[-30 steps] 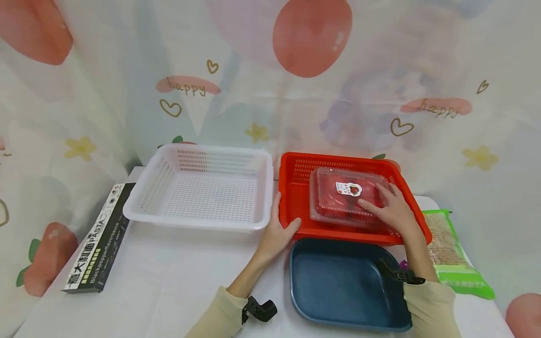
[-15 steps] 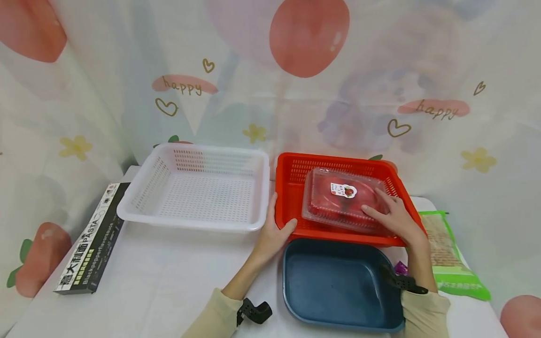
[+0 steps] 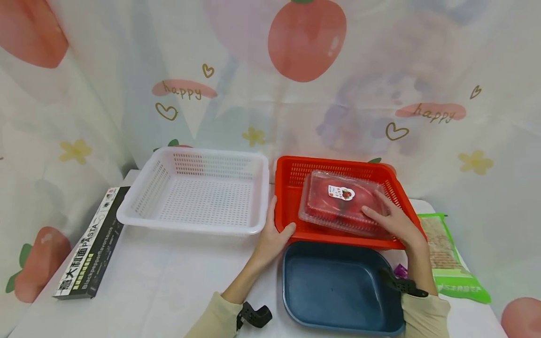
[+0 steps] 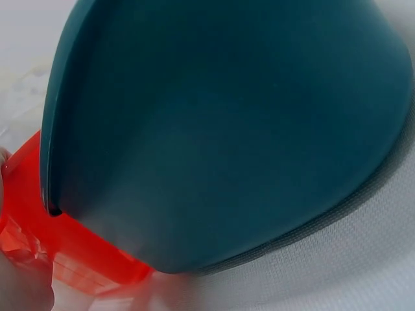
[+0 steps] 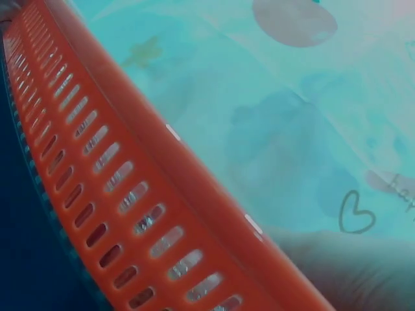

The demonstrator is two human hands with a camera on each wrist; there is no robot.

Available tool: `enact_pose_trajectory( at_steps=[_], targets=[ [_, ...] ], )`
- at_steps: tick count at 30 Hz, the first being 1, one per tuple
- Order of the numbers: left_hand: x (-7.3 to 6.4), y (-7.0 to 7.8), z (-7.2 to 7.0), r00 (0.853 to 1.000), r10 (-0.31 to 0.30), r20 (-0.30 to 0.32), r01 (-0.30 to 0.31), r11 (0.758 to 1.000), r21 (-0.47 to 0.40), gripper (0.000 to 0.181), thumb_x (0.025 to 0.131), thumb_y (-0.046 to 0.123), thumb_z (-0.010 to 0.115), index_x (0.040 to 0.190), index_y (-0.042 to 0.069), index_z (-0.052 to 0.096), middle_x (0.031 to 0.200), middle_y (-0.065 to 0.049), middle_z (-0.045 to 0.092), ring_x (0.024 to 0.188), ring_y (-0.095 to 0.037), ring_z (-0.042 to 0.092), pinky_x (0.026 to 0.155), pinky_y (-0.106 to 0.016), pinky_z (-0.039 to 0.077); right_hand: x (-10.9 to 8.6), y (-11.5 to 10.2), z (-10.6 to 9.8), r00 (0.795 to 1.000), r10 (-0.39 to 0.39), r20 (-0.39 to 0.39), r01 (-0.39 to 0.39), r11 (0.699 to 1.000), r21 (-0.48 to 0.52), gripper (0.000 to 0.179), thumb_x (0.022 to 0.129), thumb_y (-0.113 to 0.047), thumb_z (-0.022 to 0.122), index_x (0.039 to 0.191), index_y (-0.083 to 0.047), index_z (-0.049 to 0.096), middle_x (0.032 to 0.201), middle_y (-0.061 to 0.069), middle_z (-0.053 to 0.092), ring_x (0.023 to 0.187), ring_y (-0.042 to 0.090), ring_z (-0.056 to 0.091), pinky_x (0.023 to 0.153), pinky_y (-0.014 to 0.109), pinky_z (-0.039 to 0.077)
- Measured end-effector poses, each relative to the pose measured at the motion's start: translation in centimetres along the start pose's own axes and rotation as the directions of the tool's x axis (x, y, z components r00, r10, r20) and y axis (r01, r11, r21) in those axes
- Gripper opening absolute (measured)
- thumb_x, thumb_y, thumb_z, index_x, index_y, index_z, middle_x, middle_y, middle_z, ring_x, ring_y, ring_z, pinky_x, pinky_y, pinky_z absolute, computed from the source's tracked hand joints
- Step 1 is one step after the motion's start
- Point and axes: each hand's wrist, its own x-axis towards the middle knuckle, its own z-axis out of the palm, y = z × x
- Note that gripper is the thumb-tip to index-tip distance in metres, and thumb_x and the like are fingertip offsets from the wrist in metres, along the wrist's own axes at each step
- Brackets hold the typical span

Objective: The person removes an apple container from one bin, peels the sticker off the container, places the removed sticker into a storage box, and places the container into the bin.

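Note:
A red slotted basket [image 3: 288, 206] stands right of centre in the head view. Inside it lies a clear lidded plastic box [image 3: 319, 199], with red contents and a white label on top. My left hand [image 3: 267, 241] holds the basket's near left corner, thumb over the rim and fingers along the outer side. My right hand [image 3: 399, 224] rests on the right end of the box lid, fingers spread. In the right wrist view the slotted basket wall [image 5: 97, 207] fills the left part, and the fingers there are largely hidden.
A dark blue tray [image 3: 334, 291] sits just in front of the basket, below the right forearm. Left of it are a white slotted basket [image 3: 203, 197] and a black pasta box [image 3: 99, 249]. A green-edged food packet [image 3: 448, 253] and a purple item [image 3: 400, 271] lie right.
Under my right hand the clear box has turned slightly and shifted left inside the red basket. My left hand keeps its place at the corner. The head view has tilted a little.

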Motion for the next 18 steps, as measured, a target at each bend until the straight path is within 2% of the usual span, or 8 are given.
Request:
enact_pose_trajectory(
  at_steps=[4,9,13,18],
  targets=[
    [0.0,0.4,0.0,1.0,-0.015,0.009,0.015,1.0,-0.007,0.089,0.09,0.014,0.063,0.154,0.036,0.007,0.154,0.003,0.028,0.139,-0.029,0.035,0.099,-0.044,0.051,0.2,0.0,-0.1,1.0,-0.002,-0.014,0.002,1.0,0.017,0.09,0.092,-0.048,0.059,0.156,-0.032,-0.002,0.155,0.024,0.02,0.132,0.044,0.032,0.086,0.048,0.056],
    [-0.7,2.1,-0.1,0.999,-0.031,0.021,0.031,0.999,-0.007,0.089,0.089,0.013,0.064,0.156,0.026,0.006,0.154,0.0,0.029,0.137,-0.027,0.036,0.1,-0.043,0.05,0.2,0.0,-0.2,0.999,0.024,-0.032,-0.023,1.0,0.012,0.088,0.092,-0.051,0.057,0.156,-0.03,0.0,0.155,0.026,0.02,0.13,0.046,0.033,0.087,0.05,0.055],
    [-1.3,3.3,-0.2,0.999,-0.027,0.02,0.027,1.0,0.002,0.087,0.09,0.014,0.063,0.156,0.023,0.008,0.154,-0.001,0.03,0.136,-0.024,0.038,0.1,-0.041,0.05,0.2,0.2,-0.4,0.999,0.027,-0.042,-0.026,0.999,0.024,0.085,0.094,-0.052,0.054,0.157,-0.029,0.002,0.155,0.027,0.02,0.13,0.045,0.034,0.086,0.047,0.056],
    [-1.4,3.4,-0.2,1.0,-0.017,0.014,0.017,1.0,-0.004,0.085,0.09,0.013,0.062,0.156,0.022,0.009,0.154,-0.002,0.031,0.138,-0.03,0.036,0.101,-0.043,0.05,0.1,0.1,-0.7,0.999,0.024,-0.045,-0.021,0.997,0.068,0.077,0.096,-0.051,0.05,0.157,-0.028,0.008,0.155,0.026,0.02,0.128,0.042,0.035,0.083,0.04,0.058]
  ],
)
